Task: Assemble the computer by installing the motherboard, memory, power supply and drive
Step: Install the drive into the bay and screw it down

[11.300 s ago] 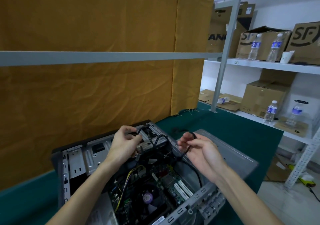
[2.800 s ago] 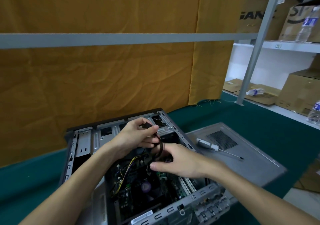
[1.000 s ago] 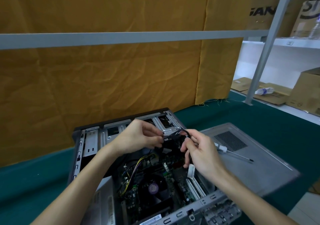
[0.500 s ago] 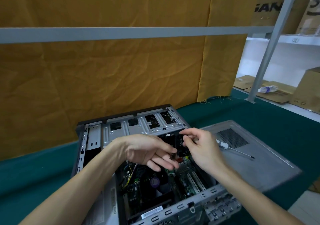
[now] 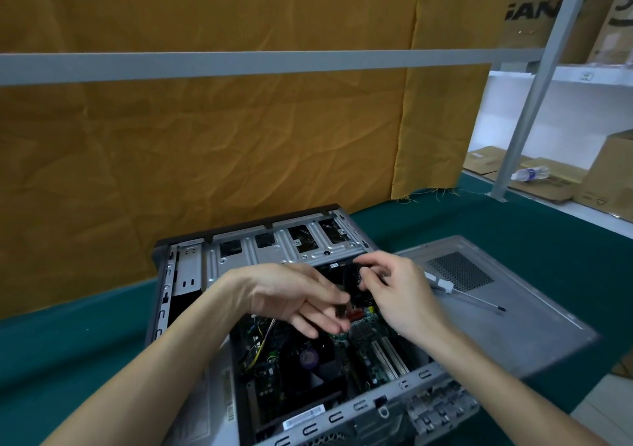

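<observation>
Lying open in the lower centre of the frame, the computer case (image 5: 191,274) shows me its motherboard (image 5: 370,349) already seated inside, with a dark cooler fan (image 5: 308,360) toward its lower left. My right hand (image 5: 397,294) pinches a coiled black cable (image 5: 352,282) just below the drive cage (image 5: 291,246). My left hand (image 5: 291,296) reaches across from the left with fingers stretched toward a small dark connector (image 5: 341,310); I cannot tell whether it grips it. Right of the case, the grey side panel (image 5: 534,329) lies flat on the green table (image 5: 513,226), a screwdriver (image 5: 459,291) resting on it. Behind hangs an orange cloth (image 5: 205,144).
</observation>
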